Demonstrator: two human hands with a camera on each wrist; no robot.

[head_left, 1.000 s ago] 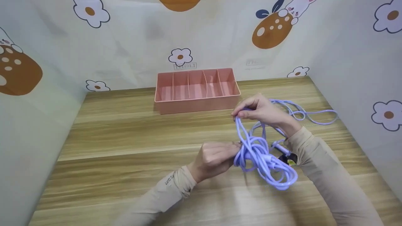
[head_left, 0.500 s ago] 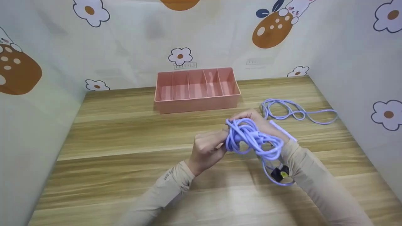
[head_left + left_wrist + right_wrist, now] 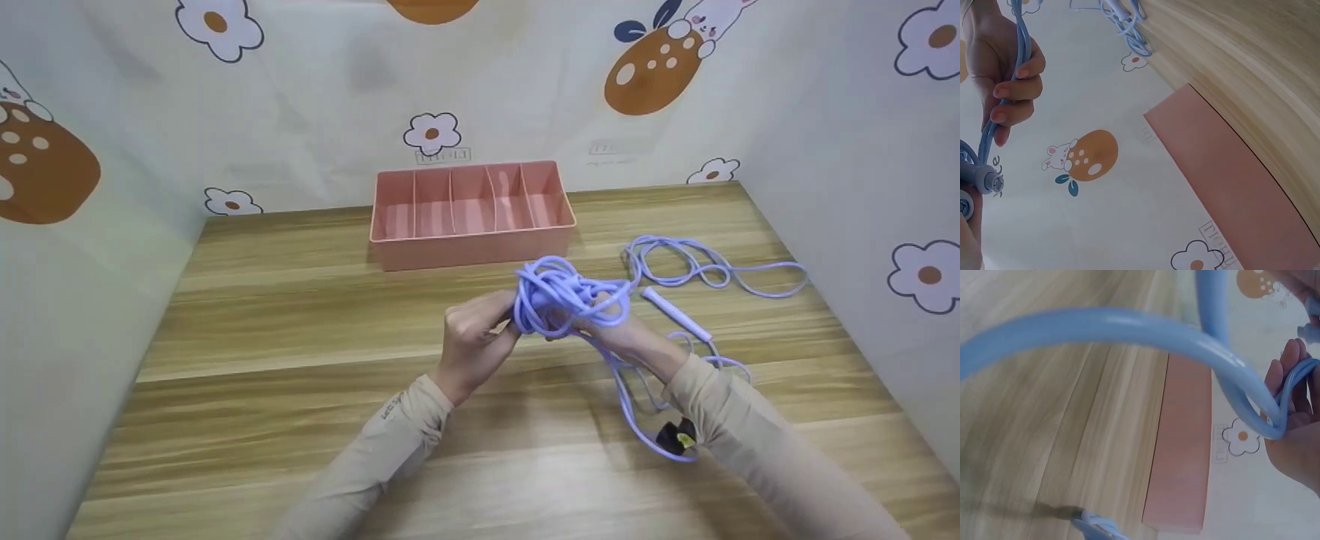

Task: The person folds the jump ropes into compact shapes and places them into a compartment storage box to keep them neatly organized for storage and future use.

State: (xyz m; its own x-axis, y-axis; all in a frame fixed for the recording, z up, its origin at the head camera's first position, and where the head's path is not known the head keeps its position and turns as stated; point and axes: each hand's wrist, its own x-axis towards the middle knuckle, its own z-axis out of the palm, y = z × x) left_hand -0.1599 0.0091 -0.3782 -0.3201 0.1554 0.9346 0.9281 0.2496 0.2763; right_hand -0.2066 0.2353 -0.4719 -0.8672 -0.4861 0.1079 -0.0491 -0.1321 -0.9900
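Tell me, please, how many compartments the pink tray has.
5, side by side in the pink tray: leftmost, second, middle, fourth and rightmost in the head view. None is hidden.

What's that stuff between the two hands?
A tangle of purple cord sits between the left hand and the right hand, partly covering the right one; the head view shows it.
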